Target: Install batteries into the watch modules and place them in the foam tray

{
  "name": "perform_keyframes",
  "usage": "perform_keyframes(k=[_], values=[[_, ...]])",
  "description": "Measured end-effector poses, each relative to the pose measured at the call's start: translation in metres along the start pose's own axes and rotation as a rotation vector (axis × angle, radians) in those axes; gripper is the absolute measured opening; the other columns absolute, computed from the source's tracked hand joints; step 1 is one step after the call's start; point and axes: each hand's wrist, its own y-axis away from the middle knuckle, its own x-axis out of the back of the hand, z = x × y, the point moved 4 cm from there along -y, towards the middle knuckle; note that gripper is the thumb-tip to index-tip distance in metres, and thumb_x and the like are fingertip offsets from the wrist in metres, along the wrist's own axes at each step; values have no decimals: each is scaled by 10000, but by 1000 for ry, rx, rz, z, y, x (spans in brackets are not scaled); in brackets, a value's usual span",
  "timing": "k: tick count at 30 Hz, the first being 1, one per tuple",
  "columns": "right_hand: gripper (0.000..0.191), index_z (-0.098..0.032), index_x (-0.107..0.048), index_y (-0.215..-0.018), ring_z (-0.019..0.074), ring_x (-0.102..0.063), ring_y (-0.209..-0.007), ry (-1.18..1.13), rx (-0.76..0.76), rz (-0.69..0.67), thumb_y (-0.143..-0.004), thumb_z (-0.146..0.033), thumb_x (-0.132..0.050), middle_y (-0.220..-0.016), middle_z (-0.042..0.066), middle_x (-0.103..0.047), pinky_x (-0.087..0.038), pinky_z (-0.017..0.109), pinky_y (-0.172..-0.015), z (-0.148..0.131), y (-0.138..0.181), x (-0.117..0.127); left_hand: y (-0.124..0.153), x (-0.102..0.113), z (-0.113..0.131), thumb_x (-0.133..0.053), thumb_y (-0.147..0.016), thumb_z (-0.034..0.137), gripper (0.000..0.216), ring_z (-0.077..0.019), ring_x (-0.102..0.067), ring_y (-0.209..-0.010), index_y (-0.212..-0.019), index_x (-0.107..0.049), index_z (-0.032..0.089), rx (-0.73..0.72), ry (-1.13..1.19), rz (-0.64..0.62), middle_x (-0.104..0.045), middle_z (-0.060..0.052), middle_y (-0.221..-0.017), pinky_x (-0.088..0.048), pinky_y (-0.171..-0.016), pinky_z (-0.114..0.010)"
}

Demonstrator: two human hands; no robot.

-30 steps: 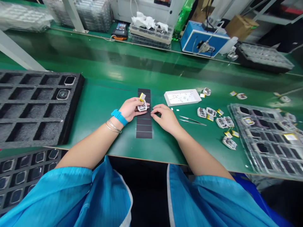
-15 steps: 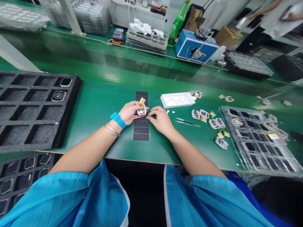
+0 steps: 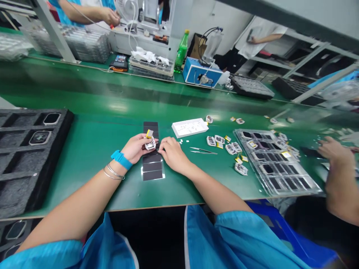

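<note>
Black foam tray [image 3: 19, 168] sits at the far left of the green bench mat [image 3: 78, 186], with two square watch units [image 3: 38, 138] in slots near its upper right corner. The person's left hand [image 3: 134, 147], with a blue wristband [image 3: 121, 159] and thin bangles [image 3: 113, 173] on the wrist, has its fingers curled together and clamped on a white-framed electronic module [image 3: 150, 144], which carries a yellow-topped tab and is held just above a column of black strips [image 3: 152, 168]. The right hand [image 3: 172, 150] lies beside it, fingers together, tips at the module's edge; whether they grip it is unclear. Farther right lie a white tray [image 3: 190, 127], tweezers [image 3: 203, 150], loose modules [image 3: 218, 140] and a clear blister tray [image 3: 276, 160], with a co-worker's hand [image 3: 333, 148] at the edge.
</note>
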Motion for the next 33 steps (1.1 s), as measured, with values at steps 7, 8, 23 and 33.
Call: perform_keyframes(k=[7,8,23,33], values=[[89,-232,-608,-846,210,-616,-1005,-272,222,440,-928,-255,-584,-1002,67,-676,-480,407,-915,-6,8,37,0,-2,-1,-618,-800,44,84,-136,-691,-674,-836,-613,120,-36,-20,9,-742,-76,-803,-580,-624,-251],[94,-235,-612,-825,205,-636,-992,-334,203,481,-914,-261,-600,-992,59,-695,-490,407,-914,-4,8,39,1,-3,-1,-626,-795,53,84,-141,-697,-682,-843,-615,121,-45,-29,3,-742,-76,-810,-585,-632,-258],[193,-206,-663,-711,172,-688,-734,-885,-174,211,-684,-339,-800,-762,14,-742,-569,348,-747,11,-3,9,7,-12,-8,-721,-700,89,139,-118,-612,-567,-787,-620,129,-57,-172,-107,-635,-8,-655,-594,-585,-286],[125,-206,-661,-715,148,-654,-681,-762,-178,270,-713,-273,-766,-740,1,-730,-535,299,-676,6,-1,10,8,-13,-9,-665,-705,76,107,-119,-614,-592,-784,-617,131,-20,-132,-87,-640,-13,-673,-597,-613,-294]])
